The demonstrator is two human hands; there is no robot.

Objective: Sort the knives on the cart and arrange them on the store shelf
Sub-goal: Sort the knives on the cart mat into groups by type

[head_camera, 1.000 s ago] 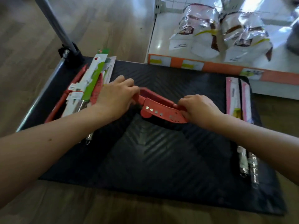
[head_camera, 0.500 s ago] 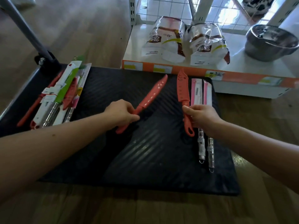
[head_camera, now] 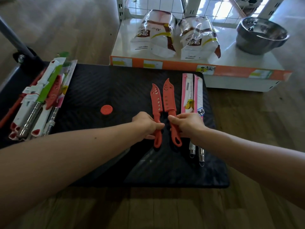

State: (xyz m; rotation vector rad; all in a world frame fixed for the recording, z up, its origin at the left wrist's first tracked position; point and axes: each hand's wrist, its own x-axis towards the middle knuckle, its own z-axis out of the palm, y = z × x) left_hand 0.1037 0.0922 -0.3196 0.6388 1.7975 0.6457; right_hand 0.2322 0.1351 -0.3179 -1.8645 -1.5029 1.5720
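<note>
Left hand (head_camera: 146, 124) is curled tight round the handle of the left red knife (head_camera: 156, 103). Right hand (head_camera: 188, 123) is clamped the same way on the right red knife (head_camera: 169, 100). The two knives sit side by side near the middle-right of the cart deck (head_camera: 115, 86), tips pointing toward the shelf, blades nearly touching. I can't tell whether they lie flat or are held just off the deck.

Handling, my read: small, light, rigid. The red perforated part looks like a plastic sheath or coated blade, smooth and probably slick. If it is a sheath it could slide off, so don't lift by it. Take the handle mid-length as now — the end loop below each fist is a backup stop against slipping. One hand per knife is plenty.

Just right of the right hand lie the pink carded knives (head_camera: 188, 95), a parallel pair whose steel handles poke out below the wrist. These will be floppier at the card, so grab the steel end. Left of the left hand is a red disc (head_camera: 106, 110) on the deck.

At the far left edge is a mixed pile (head_camera: 41, 103) of carded knives in green, red and steel, overlapping — it still looks unsorted.

Beyond the cart is the shelf (head_camera: 231, 71), carrying two bags (head_camera: 156, 33) and a steel bowl (head_camera: 260, 35).
</note>
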